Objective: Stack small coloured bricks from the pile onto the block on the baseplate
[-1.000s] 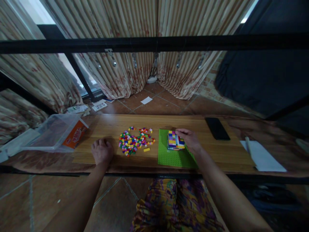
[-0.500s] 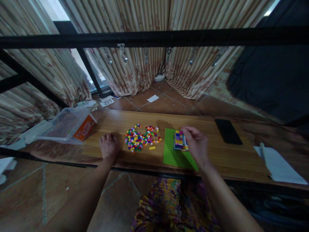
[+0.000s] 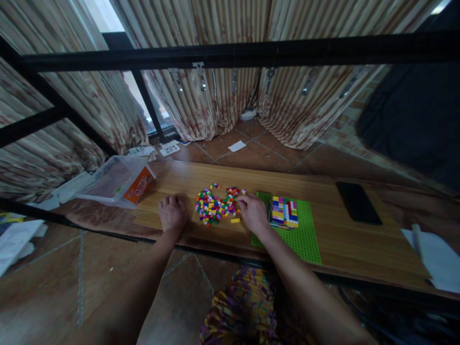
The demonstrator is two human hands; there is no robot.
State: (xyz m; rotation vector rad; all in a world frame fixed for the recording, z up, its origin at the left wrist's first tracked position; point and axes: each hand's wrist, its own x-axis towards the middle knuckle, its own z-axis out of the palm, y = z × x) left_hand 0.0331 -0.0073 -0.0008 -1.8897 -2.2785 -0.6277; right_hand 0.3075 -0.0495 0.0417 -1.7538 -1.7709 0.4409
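Observation:
My left hand [image 3: 172,213] rests on the wooden board, its fingers curled in a loose fist, and nothing shows in it. To its right lies a loose pile of small coloured toy bricks [image 3: 213,206]. My right hand [image 3: 254,212] is at the right edge of this pile, thumb and fingers drawn together; whatever lies between the fingertips is too small to make out. A single longer yellow brick [image 3: 235,220] sits just below those fingers. Right of the hand, a block built of many-coloured bricks [image 3: 284,212] stands on a green baseplate [image 3: 308,235], partly covered by my right wrist.
A clear plastic box [image 3: 111,182] with an orange label stands at the left end of the board [image 3: 334,244]. Toward the right lie a black phone [image 3: 358,203] and white paper [image 3: 440,263] with a pen-like stick. A black rail [image 3: 230,55] crosses behind.
My right hand has moved left from the built block to the edge of the brick pile, uncovering the block's top. The left hand stays put; the whole view has shifted slightly.

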